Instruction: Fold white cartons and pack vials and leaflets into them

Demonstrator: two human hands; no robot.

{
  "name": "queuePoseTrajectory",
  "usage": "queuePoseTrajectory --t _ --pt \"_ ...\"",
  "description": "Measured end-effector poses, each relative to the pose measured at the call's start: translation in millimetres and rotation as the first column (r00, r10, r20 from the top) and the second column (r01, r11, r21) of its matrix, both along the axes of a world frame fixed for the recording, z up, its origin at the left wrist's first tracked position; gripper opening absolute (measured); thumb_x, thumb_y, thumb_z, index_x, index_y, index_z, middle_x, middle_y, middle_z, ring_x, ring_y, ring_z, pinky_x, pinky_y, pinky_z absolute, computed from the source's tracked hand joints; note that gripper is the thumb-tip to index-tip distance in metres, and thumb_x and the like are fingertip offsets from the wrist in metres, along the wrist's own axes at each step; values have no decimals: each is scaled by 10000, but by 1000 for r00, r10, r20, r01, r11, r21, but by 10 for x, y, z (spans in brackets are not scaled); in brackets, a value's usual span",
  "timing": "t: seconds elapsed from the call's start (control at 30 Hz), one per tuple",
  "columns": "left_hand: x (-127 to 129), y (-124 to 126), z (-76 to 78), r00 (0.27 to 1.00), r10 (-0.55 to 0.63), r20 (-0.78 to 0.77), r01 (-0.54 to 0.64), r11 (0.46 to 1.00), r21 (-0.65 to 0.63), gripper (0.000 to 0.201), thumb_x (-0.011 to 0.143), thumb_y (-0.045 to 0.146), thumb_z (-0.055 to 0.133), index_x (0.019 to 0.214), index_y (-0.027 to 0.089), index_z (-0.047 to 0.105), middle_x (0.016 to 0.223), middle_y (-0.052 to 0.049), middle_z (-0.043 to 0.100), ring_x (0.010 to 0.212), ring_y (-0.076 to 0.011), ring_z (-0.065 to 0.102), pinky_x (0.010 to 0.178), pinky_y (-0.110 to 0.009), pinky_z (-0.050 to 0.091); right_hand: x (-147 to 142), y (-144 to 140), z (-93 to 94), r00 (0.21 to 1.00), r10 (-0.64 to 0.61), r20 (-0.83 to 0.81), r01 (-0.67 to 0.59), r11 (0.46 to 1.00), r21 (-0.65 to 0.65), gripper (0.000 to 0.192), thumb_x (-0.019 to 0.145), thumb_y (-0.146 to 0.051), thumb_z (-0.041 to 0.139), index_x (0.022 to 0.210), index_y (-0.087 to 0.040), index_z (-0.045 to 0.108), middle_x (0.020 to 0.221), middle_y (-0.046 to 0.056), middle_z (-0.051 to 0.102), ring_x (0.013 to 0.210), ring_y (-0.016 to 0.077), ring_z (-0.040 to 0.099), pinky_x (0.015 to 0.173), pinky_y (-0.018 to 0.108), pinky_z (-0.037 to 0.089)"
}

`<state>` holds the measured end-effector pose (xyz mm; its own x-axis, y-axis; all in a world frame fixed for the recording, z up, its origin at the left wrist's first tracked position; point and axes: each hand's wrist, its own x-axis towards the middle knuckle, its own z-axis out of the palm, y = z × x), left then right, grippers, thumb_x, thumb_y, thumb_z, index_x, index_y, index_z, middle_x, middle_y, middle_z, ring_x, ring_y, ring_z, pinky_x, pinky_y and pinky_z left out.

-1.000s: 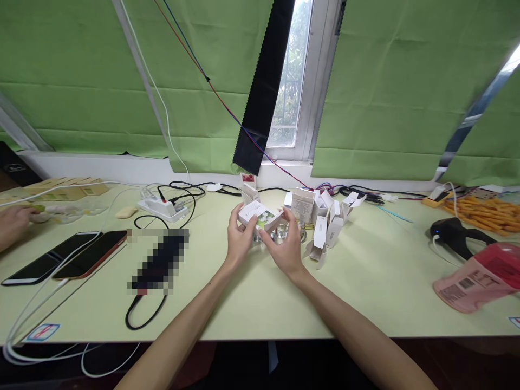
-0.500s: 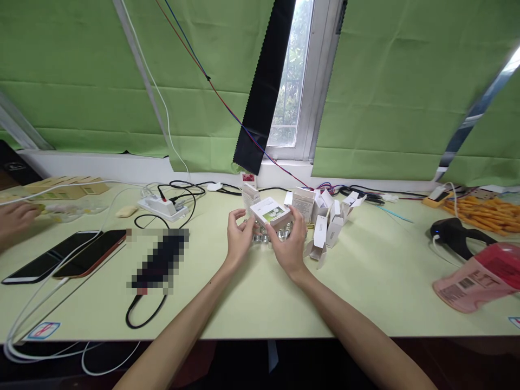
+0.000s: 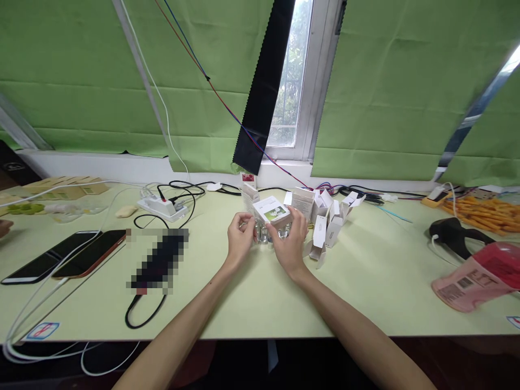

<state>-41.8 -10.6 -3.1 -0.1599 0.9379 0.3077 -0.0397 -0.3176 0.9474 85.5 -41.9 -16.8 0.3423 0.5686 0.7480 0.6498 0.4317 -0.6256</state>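
My right hand point(image 3: 289, 244) grips a small white carton with a green picture point(image 3: 271, 211), lifted slightly above the pale green table point(image 3: 252, 292). My left hand point(image 3: 239, 238) sits just left of the carton, its fingertips pinched near small clear glass vials point(image 3: 266, 234) that stand under the carton. Whether the left fingers hold a vial is hidden. Several open white cartons point(image 3: 325, 216) stand and lie right behind and to the right of my hands.
Two phones point(image 3: 69, 260) lie at left beside a blurred dark device point(image 3: 160, 260) and a white power strip point(image 3: 162, 207) with cables. A black scanner point(image 3: 457, 238), a pink bag point(image 3: 475, 279) and orange sticks point(image 3: 483, 211) are at right. Another person's hand point(image 3: 4, 227) is at far left.
My right hand raised the carton and carried it slightly right; my left hand let go of it and dropped to the vials. The other person's hand drew back to the left edge.
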Motion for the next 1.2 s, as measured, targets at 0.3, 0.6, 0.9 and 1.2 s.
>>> queuePoseTrajectory --t 0.3,0.6,0.9,1.2 --pt "30 -48 9 993 -52 -108 62 994 88 219 859 384 642 797 180 594 690 20 582 474 -75 483 425 -204 399 8 -8 9 999 39 2 -39 999 16 533 925 -414 647 1381 -232 440 1340 141 535 1294 289 476 1082 501 383" --pt "36 -80 44 991 -63 -120 74 994 86 281 862 456 658 838 183 593 741 17 593 487 -81 496 428 -208 404 20 2 10 994 106 17 -106 993 43 406 978 -297 529 1372 -235 452 1308 123 541 1279 259 480 1077 473 412" --pt "19 -79 51 989 -87 -116 99 990 101 329 895 519 610 938 192 603 866 -7 607 514 -83 531 426 -217 453 14 3 10 991 136 -3 -136 989 60 399 984 -259 493 1379 -223 452 1325 125 549 1293 242 483 1088 463 422" --pt "39 -86 41 983 -109 -148 126 986 112 422 850 535 663 1081 186 607 1063 -80 618 635 -105 586 441 -210 501 6 18 14 986 166 -22 -164 983 77 427 960 -219 508 1381 -213 438 1339 130 550 1300 232 489 1098 451 428"
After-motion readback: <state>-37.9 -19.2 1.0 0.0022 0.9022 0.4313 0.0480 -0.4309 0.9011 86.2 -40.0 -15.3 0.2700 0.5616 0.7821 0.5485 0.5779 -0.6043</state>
